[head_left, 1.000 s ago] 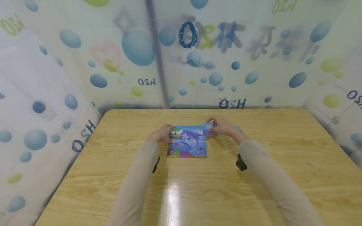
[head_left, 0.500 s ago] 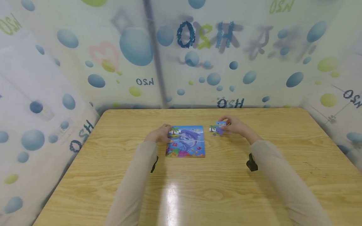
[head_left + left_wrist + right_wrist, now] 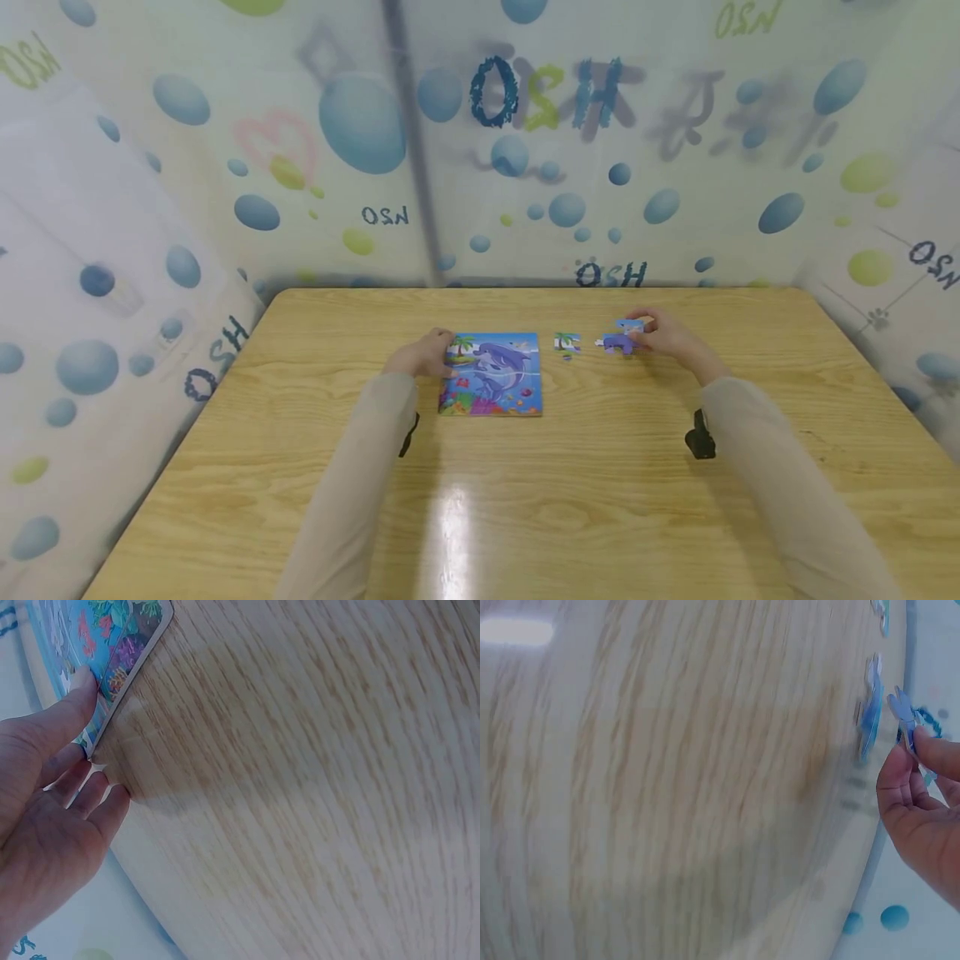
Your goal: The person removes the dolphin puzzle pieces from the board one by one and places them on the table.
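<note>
A square dolphin picture puzzle [image 3: 498,375] lies flat on the wooden table. My left hand [image 3: 426,354] holds its left edge; in the left wrist view the thumb [image 3: 84,690] presses on top and the fingers meet the edge from below. To the right, my right hand [image 3: 667,340] pinches a blue puzzle piece [image 3: 628,326] between thumb and fingers. In the right wrist view this piece [image 3: 901,711] is raised above the table. Just beneath it lies a purple and blue puzzle piece [image 3: 618,344]. A palm-tree puzzle piece [image 3: 566,342] rests between the puzzle and that one.
The wooden table [image 3: 570,500] stretches toward me and out to both sides. Behind its far edge hangs a pale curtain [image 3: 480,208] printed with blue and green bubbles. More of it closes in both sides.
My right hand has moved right with the puzzle piece, away from the dolphin puzzle and past the palm-tree piece. My left hand has stayed at the puzzle's left edge.
</note>
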{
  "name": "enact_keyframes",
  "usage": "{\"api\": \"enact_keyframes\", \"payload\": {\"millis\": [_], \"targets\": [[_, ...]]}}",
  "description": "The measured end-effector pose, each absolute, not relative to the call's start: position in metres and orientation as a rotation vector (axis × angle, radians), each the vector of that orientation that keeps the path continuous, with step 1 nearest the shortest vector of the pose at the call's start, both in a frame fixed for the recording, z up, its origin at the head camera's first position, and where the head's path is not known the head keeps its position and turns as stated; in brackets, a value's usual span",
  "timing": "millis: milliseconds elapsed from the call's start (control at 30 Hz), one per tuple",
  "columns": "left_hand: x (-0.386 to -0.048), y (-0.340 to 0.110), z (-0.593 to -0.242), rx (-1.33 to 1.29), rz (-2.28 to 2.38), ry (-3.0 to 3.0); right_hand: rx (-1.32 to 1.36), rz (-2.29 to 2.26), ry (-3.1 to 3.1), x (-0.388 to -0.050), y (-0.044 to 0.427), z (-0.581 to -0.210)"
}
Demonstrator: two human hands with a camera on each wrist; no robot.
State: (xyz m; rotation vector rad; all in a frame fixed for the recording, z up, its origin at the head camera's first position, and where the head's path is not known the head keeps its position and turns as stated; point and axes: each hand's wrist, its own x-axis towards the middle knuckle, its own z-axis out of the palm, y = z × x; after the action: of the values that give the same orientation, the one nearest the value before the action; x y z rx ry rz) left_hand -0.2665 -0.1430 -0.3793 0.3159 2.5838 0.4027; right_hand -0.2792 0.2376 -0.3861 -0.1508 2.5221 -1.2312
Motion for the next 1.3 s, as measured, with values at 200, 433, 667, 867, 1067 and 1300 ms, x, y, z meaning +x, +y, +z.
{"api": "enact_keyframes", "payload": {"millis": [200,433,667,867,1067,1300], "targets": [[-0.267,-0.143,-0.379,0.319,0.418,2.576,-0.050,-1.348,2.500,-0.278,0.260,-0.392],[-0.267,-0.142,-0.375,0.322,0.409,2.575,-0.004,-1.325,2.547,-0.277,0.276,-0.396],[-0.268,-0.142,-0.373,0.322,0.397,2.587,0.043,-1.258,2.590,-0.275,0.282,-0.397],[-0.268,-0.143,-0.374,0.322,0.394,2.592,0.184,-1.226,2.599,-0.276,0.283,-0.397],[-0.268,-0.144,-0.376,0.350,0.377,2.584,0.220,-1.047,2.673,-0.274,0.282,-0.397],[-0.266,-0.146,-0.380,0.371,0.406,2.576,0.183,-1.011,2.707,-0.273,0.283,-0.402]]}}
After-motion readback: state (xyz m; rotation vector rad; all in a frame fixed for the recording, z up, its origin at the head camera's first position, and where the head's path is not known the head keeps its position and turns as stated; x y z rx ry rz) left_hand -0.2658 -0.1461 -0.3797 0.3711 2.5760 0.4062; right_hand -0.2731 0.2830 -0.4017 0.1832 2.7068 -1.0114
